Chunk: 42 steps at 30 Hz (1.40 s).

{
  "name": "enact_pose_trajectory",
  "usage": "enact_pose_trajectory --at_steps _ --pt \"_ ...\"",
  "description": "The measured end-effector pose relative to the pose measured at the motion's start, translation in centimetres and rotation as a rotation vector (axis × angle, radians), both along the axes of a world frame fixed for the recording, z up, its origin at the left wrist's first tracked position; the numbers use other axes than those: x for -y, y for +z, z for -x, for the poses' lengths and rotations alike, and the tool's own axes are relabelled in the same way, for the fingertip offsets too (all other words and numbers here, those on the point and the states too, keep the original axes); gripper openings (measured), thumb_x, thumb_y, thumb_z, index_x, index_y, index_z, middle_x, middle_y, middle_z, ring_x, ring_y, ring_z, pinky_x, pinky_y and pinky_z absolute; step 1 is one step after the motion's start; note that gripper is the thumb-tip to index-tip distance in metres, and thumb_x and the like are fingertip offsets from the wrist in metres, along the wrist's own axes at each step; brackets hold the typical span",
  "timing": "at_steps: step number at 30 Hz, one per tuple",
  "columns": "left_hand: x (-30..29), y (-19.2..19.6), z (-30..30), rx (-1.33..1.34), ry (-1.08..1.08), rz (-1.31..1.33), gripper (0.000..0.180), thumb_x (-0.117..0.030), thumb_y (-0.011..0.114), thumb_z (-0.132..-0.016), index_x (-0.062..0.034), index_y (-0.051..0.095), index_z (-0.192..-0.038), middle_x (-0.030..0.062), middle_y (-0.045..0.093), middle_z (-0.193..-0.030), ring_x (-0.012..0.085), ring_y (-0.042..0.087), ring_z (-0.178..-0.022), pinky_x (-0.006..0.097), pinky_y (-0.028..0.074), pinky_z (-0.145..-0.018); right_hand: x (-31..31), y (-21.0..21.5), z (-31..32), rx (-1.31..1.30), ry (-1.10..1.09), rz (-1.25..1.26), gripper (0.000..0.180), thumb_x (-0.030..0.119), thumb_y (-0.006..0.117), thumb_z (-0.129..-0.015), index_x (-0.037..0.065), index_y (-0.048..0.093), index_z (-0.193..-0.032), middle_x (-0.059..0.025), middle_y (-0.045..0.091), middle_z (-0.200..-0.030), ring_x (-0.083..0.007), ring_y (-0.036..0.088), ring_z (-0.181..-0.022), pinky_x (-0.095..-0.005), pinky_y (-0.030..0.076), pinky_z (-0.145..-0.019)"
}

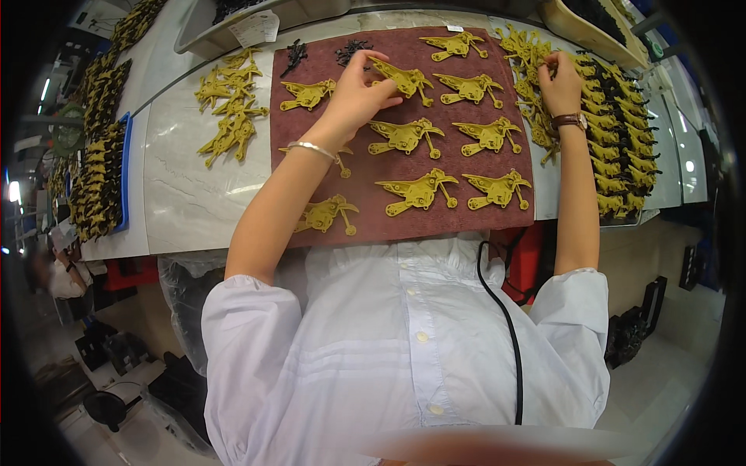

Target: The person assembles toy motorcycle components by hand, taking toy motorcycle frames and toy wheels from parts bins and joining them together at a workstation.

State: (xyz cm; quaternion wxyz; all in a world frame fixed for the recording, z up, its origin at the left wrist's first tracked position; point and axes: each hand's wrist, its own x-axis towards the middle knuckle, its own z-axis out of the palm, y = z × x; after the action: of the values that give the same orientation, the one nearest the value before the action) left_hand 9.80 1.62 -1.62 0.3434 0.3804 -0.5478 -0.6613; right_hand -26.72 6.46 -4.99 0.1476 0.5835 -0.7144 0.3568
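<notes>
Yellow plastic part (404,79) sits on the brown mat (482,221) mid-surface, my left hand (353,97) fingers pinching it, my right hand (559,84) fingers curled into the side pile (536,116), so I'd reckon keep it flat and in line with its row.

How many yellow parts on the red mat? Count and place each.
10 yellow parts: one far edge, three next, middle one under the left hand, two mid-mat, one half hidden by the forearm, two nearer, one nearest.
</notes>
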Motion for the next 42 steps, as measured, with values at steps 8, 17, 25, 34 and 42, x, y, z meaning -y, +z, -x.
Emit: enact_pose_trajectory --at_steps 8,17,25,34,42 --pt "3.6 -3.5 -4.1 0.847 0.07 0.895 0.034 -0.025 0.069 -0.077 -0.0004 0.066 -0.1 0.0151 0.067 -0.088 0.0239 0.066 -0.082 0.035 0.052 -0.075 0.4 3.2 -9.2 0.034 0.35 -0.081 0.036 0.02 0.064 -0.08 0.003 0.059 -0.11 -0.016 0.063 -0.107 -0.0321 0.061 -0.1 -0.0396 0.048 -0.087" --pt "7.1 -2.4 -5.8 0.853 0.021 0.937 0.04 -0.029 0.074 -0.075 -0.0051 0.066 -0.106 0.0143 0.066 -0.103 0.0303 0.064 -0.096 0.038 0.05 -0.086 3.3 1.4 -18.9 -0.067 0.758 -0.457 0.042 0.022 0.073 -0.076 0.005 0.061 -0.112 -0.0132 0.063 -0.108 -0.0297 0.06 -0.101 -0.0376 0.046 -0.089" --pt "8.1 -4.0 -5.2 0.716 0.06 1.019 0.05 -0.029 0.081 -0.066 -0.0046 0.065 -0.107 0.0119 0.063 -0.1 0.0274 0.063 -0.094 0.037 0.051 -0.083 4.3 2.2 -18.8 -0.079 0.813 -0.54 0.039 0.019 0.074 -0.07 0.003 0.063 -0.104 -0.013 0.062 -0.101 -0.0298 0.059 -0.096 -0.0381 0.048 -0.085" --pt "10.5 -1.5 -9.7 0.933 0.252 1.005 0.039 -0.026 0.076 -0.071 -0.0034 0.068 -0.102 0.0147 0.066 -0.097 0.0308 0.064 -0.089 0.038 0.051 -0.082 8.3 2.8 -20.5 0.06 0.81 -0.468 0.041 0.025 0.076 -0.078 0.002 0.062 -0.11 -0.0125 0.064 -0.098 -0.0234 0.063 -0.085 -0.0332 0.052 -0.074" --pt "12.4 -3.3 -13.1 0.964 0.118 0.73 0.033 -0.024 0.074 -0.07 -0.006 0.07 -0.097 0.015 0.068 -0.093 0.0325 0.064 -0.089 0.039 0.051 -0.083 12.3 1.0 -23.3 0.087 0.733 -0.533 0.046 0.016 0.082 -0.068 0.004 0.063 -0.109 -0.0089 0.063 -0.087 -0.0202 0.059 -0.075 -0.0326 0.051 -0.073"
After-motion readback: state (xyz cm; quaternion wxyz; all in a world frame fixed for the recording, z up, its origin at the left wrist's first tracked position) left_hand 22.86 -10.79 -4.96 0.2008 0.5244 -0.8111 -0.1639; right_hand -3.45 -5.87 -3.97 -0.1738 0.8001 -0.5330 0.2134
